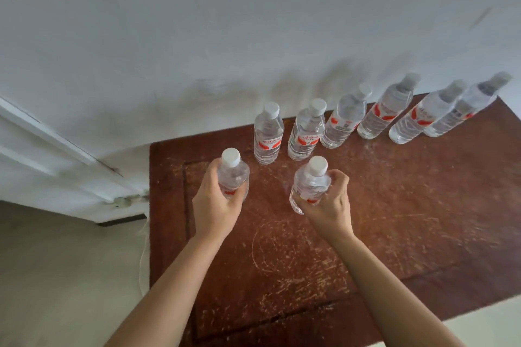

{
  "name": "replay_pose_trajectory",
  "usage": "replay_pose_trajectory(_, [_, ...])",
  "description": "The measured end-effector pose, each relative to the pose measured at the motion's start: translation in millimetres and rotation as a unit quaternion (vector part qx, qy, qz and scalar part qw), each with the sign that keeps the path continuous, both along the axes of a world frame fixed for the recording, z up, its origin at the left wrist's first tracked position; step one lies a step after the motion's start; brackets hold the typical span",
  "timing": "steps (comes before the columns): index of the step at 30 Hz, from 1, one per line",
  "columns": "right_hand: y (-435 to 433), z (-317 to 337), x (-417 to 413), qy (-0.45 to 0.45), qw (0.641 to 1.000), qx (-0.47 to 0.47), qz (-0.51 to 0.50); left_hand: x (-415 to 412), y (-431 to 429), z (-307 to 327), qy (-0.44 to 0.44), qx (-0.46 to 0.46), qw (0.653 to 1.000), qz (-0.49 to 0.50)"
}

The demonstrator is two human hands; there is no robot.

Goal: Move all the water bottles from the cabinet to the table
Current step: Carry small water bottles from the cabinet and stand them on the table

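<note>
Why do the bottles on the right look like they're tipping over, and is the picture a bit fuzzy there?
Head view: the wide-angle lens splays the right-hand bottles outward, so they probably stand upright; that edge looks smeared, while the left hand and right hand look sharper; bottle shadows fall on the wall.

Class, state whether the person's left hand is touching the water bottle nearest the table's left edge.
Touching. The head view shows the left hand wrapped round the water bottle, thumb and fingers on its body, with no gap between them.
</note>
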State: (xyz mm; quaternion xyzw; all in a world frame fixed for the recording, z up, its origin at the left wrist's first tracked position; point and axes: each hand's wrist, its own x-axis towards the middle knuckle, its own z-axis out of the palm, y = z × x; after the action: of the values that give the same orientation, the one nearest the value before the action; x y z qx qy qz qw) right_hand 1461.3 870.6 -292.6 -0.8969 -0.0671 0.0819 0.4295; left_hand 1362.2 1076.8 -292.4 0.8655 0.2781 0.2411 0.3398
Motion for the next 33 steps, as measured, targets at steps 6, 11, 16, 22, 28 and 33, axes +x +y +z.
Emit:
replay_pose_trajectory(6, [-8.1,-8.4,-3.3,0.027,1.0,0.003,0.003,-16.7,-2.1,-6.9,-0.002,-0.027,1.0,0.015])
replay_pose_trajectory(11, [10.9,-6.5,15.7,0.035,0.994,0.012,0.098,-5.9,-10.0,2.2,0.033,-0.057,0.997,0.038])
replay_pose_trajectory(16, [23.2,-10.9,33.4,0.04,0.987,0.017,0.157,-7.6,-11.4,4.4,0.078,-0.096,0.99,0.061])
replay_pose_trajectory(22, [-22.0,-30.1,14.1,0.045,0.977,-0.065,0.196,-37.7,-49.4,3.0,0.177,-0.124,0.967,0.136])
replay_pose_trajectory(28, [-67.1,-68.8,-45.0,-0.006,0.943,-0.096,0.32,-120.0,-123.9,-25.0,0.226,-0.112,0.951,0.181])
replay_pose_trajectory(33, [-52.2,-55.1,-84.6,-0.065,0.892,-0.097,0.436,-181.6,-164.3,-19.9,0.274,-0.088,0.926,0.245])
